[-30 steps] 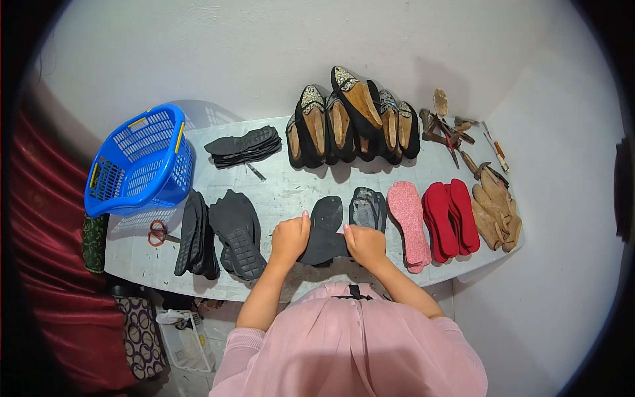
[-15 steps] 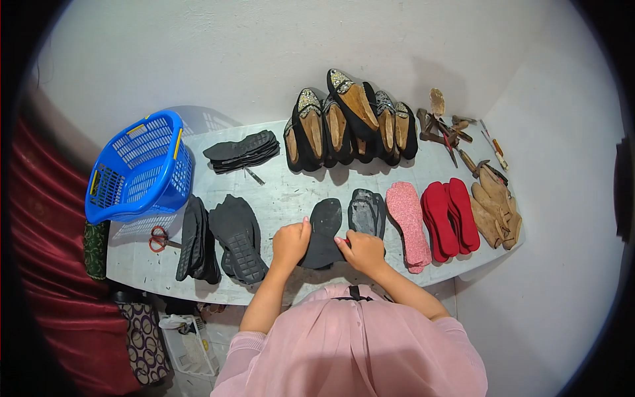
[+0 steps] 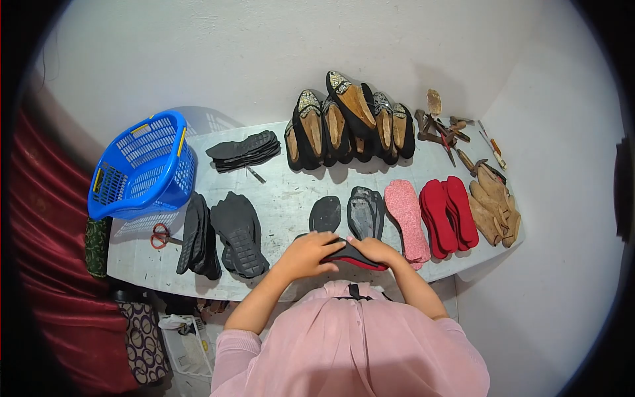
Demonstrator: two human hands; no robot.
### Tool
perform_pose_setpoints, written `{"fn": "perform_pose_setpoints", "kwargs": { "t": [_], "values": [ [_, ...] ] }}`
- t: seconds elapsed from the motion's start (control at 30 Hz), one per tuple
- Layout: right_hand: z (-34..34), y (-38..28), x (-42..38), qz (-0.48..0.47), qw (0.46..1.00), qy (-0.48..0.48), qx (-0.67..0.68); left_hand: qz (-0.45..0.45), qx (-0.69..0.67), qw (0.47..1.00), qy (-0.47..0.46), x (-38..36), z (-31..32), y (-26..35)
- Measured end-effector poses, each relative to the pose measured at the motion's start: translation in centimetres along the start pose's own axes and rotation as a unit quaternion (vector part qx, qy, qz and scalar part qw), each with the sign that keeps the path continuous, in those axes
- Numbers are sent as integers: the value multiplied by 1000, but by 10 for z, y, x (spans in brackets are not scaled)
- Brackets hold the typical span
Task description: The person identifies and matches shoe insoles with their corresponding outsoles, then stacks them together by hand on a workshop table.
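A black sole piece with a red underside point(image 3: 350, 254) is held sideways near the table's front edge. My left hand point(image 3: 311, 254) lies over its left part, fingers bent around it. My right hand point(image 3: 374, 251) grips its right end, thumb on the black face. Just beyond, a dark grey sole point(image 3: 325, 213) lies flat on the table, its lower part hidden behind my left hand. A stack of worn grey-black soles point(image 3: 365, 213) is beside it, and a pink speckled insole stack point(image 3: 405, 218) lies further right.
Red insoles point(image 3: 438, 218) and tan pieces point(image 3: 493, 205) lie at the right, with tools point(image 3: 446, 135) behind. Black shoes point(image 3: 354, 126) stand at the back. At left are a blue basket point(image 3: 149, 175), red-handled scissors point(image 3: 159, 236) and black sole stacks point(image 3: 239, 235), point(image 3: 243, 151).
The held piece has been lifted and turned sideways, so its red side now shows. My left hand has moved over it, and my right hand has shifted slightly right.
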State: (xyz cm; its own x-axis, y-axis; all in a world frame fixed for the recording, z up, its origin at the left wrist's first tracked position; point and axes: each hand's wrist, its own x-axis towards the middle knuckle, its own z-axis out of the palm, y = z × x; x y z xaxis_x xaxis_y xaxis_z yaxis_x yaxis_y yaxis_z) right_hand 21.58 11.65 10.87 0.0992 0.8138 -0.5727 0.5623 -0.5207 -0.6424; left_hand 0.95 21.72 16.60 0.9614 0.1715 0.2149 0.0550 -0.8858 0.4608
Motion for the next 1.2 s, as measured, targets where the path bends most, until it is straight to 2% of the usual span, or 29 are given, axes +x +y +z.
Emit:
{"fn": "perform_pose_setpoints", "kwargs": {
  "t": [0.03,0.13,0.23,0.37,0.47,0.57,0.63,0.7,0.73,0.77,0.83,0.9,1.03,1.13,1.2],
  "values": [
    [-6,-1,-5,-4,999,-45,3,1,25,1000,-2,-3,11,-3],
    [-2,8,-10,-170,985,-16,34,-12,12,1000,-1,-7,19,-5],
    [-13,-24,-51,-153,976,75,-133,-54,-16,997,-48,-8,19,1],
    [-13,-45,-86,-207,933,117,-271,-86,-47,994,-56,-9,16,5],
    [3,-14,-66,-258,905,204,-270,-102,-73,991,-54,-8,10,8],
    [12,-21,-80,-202,925,153,-282,-146,-81,982,-85,-9,-4,11],
    [16,-12,-81,-210,943,154,-208,-179,-74,977,-90,-11,-20,15],
    [13,-6,-87,-191,965,135,-116,-228,-231,946,1,-27,-17,3],
    [12,-1,-87,-190,973,116,-65,-250,-306,917,48,-32,-16,1],
    [11,7,-86,-187,977,97,-14,-277,-406,867,82,-39,-15,2],
    [13,13,-85,-183,978,68,77,-304,-405,851,138,-42,-3,4],
    [17,20,-80,-195,971,94,102,-333,-355,851,197,-43,19,1],
    [17,25,-76,-172,972,114,110,-396,-364,788,302,-46,51,-11],
    [30,35,-65,-156,974,130,97,-412,-418,730,351,-53,63,-18],
    [44,37,-57,-157,978,113,71,-431,-335,762,347,-62,76,-27]
  ]
}}
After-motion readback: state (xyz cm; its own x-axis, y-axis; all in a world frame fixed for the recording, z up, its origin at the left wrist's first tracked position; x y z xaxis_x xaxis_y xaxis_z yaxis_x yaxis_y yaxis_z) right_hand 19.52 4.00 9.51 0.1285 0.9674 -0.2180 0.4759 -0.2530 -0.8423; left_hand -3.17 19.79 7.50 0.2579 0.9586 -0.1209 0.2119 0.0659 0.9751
